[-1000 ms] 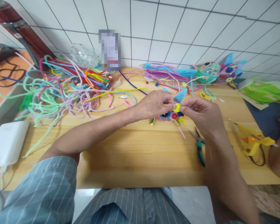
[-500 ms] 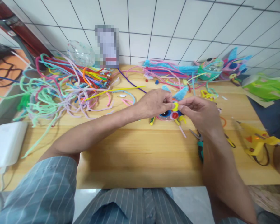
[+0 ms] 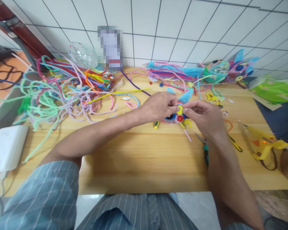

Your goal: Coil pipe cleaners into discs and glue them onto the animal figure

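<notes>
- Head view: left hand [image 3: 160,104] and right hand [image 3: 205,117] both pinch a small yellow piece [image 3: 180,110], equally near; its long axis is unclear.
- It lies over the craft figure [image 3: 170,121], between blue ears [image 3: 186,95] beyond and a red nose [image 3: 180,118] nearer the person.

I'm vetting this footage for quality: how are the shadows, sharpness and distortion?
Head view: soft shadow on the table below the left arm; head view: yellow piece between left hand and right hand lacks crisp detail; head view: wall lines slant toward the edges.
</notes>
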### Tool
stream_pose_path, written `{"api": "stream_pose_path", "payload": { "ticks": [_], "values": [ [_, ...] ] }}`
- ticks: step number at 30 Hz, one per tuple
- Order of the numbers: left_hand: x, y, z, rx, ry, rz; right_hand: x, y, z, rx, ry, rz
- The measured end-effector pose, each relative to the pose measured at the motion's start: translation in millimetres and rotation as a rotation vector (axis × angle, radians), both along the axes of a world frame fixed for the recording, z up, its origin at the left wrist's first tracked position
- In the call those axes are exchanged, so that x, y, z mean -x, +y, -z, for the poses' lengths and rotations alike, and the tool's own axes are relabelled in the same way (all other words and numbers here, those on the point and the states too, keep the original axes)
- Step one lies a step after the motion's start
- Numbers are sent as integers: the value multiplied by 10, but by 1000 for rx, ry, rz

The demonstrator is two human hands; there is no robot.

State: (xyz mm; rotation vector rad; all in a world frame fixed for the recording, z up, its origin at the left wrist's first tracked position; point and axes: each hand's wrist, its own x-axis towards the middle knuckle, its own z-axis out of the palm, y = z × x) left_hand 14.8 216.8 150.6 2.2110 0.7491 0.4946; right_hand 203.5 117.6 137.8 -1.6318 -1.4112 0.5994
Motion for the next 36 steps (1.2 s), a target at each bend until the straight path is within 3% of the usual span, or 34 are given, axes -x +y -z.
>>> {"api": "stream_pose_path", "payload": {
  "ticks": [12,26,32,36],
  "values": [
    [24,-4,112,27,-85,18,-10,-4,60,-1,0,-8],
    [37,-23,86,38,-88,5,7,0,95,-11,11,2],
    [108,-15,132,117,-198,21,-2,-17,87,-18,98,8],
    [178,-40,125,119,-284,-42,-9,-38,86,-31,111,33]
  ]
}}
